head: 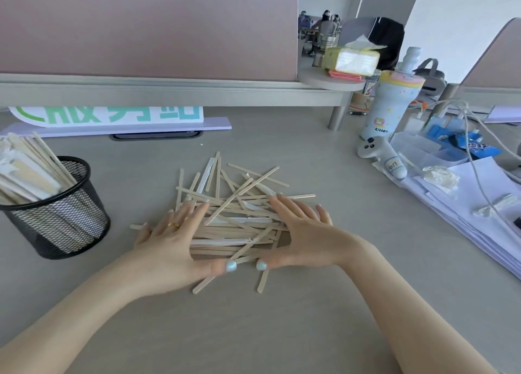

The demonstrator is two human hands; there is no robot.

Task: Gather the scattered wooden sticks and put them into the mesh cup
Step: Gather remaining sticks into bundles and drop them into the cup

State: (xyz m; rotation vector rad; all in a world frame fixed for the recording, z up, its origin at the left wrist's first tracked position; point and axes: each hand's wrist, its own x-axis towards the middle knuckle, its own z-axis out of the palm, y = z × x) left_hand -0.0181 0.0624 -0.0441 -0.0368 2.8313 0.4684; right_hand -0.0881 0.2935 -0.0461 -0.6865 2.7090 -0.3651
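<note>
A loose pile of flat wooden sticks (236,204) lies in the middle of the grey desk, some in white paper wrappers. My left hand (166,238) lies flat against the pile's left side, fingers straight and spread. On the right side, my right hand (301,230) lies with straight fingers over the sticks. Both thumbs meet at the pile's near edge. A black mesh cup (60,215) stands to the left, holding several sticks that lean leftward. Two sticks poke out toward me below the thumbs.
A raised shelf and pink divider (146,26) run along the back. A sign with green characters (110,117) stands behind the cup. To the right are a pastel bottle (390,103), a white controller (380,153), papers (473,210) and cables.
</note>
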